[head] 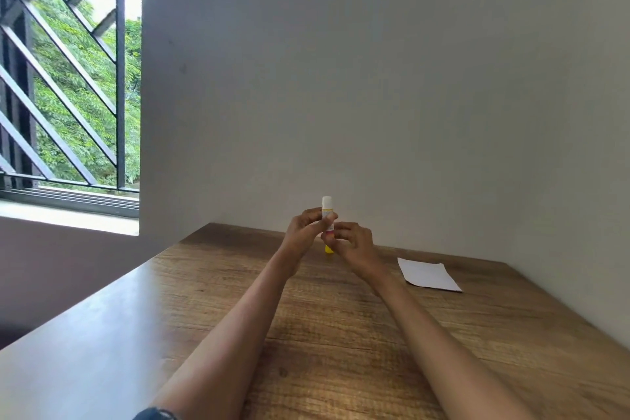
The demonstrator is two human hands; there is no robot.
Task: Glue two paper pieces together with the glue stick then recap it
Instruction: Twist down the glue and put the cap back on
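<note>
A glue stick (327,211) stands upright in both my hands above the far part of the wooden table (306,334). Its top is white and its bottom end is yellow. My left hand (305,232) grips the upper body of the stick. My right hand (351,241) pinches the lower part near a red band. I cannot tell whether the white top is a cap or bare glue. White paper (428,273) lies flat on the table to the right of my hands, apart from them.
A pale wall stands close behind the table and along its right side. A barred window (68,78) is at the far left, with a sill below it. The table's left edge runs diagonally toward me.
</note>
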